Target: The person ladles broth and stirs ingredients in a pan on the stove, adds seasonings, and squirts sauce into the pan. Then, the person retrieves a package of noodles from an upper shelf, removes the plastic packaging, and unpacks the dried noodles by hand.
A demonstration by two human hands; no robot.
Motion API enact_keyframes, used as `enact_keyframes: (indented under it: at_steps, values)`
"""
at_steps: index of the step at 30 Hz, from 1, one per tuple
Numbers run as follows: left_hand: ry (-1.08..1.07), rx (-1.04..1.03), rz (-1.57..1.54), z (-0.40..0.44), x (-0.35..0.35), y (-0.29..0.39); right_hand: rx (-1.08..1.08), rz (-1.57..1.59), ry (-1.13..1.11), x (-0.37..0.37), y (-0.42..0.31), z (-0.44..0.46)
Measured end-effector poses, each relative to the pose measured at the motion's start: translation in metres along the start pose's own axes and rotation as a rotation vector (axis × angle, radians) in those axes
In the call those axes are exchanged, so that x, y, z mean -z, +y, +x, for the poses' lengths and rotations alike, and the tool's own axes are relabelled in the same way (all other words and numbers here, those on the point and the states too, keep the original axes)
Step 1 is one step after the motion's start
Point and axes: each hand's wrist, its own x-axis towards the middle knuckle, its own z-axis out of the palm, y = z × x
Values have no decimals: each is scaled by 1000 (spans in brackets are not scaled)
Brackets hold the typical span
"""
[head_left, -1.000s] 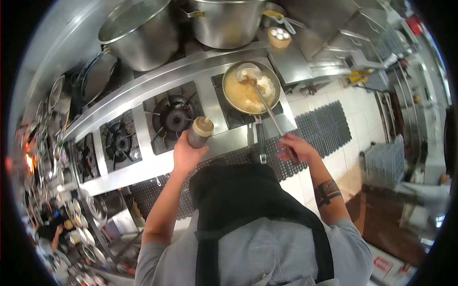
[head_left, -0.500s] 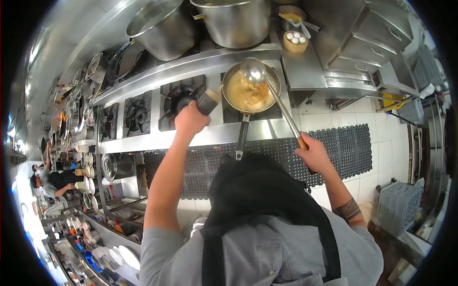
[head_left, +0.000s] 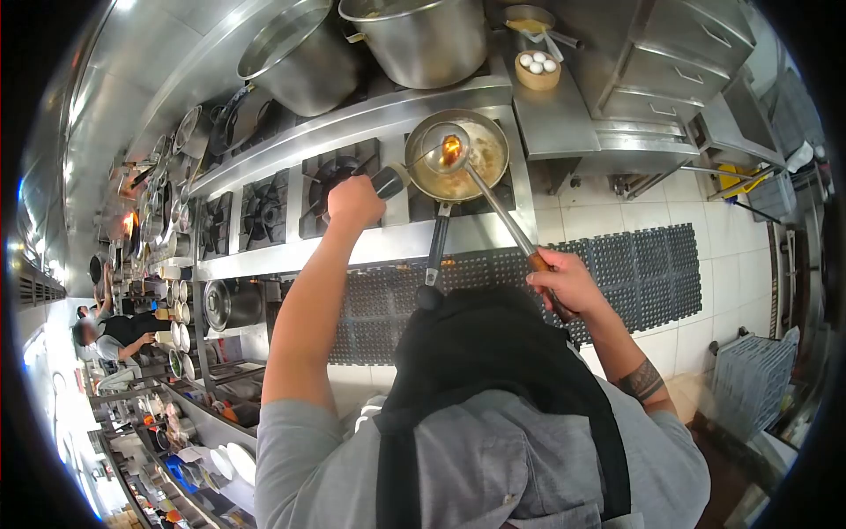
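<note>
My left hand [head_left: 356, 201] is closed around a squeeze bottle [head_left: 388, 182] with dark contents, tilted with its tip toward the pan. A thin dark stream runs from the tip into the bowl of a ladle [head_left: 434, 160], where amber-brown liquid glints. My right hand [head_left: 568, 282] grips the ladle's wooden handle, and the bowl is held over the frying pan [head_left: 415, 179]. Pale, bubbling liquid [head_left: 485, 148] with browned bits fills the pan, which sits on the right-hand burner. Nobody holds the pan's dark handle [head_left: 437, 242], which points toward my body.
Several burners [head_left: 263, 212] line the range to the left. Two large stockpots [head_left: 423, 44] stand behind. On the right counter are a round container of eggs [head_left: 538, 70] and a small pan [head_left: 527, 19]. Another person [head_left: 123, 331] stands far left; a rubber mat [head_left: 634, 273] covers the floor.
The ladle bowl has turned from its rounded back showing to its hollow side up, and now holds amber liquid. A stream now leaves the bottle, which has tilted further toward the ladle.
</note>
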Motion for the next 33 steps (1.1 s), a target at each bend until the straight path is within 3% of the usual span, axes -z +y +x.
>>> enact_keyframes:
  at_steps: [33]
  values:
    - [45, -18, -59, 1, -15, -3, -18, 115, 25, 7, 2, 19]
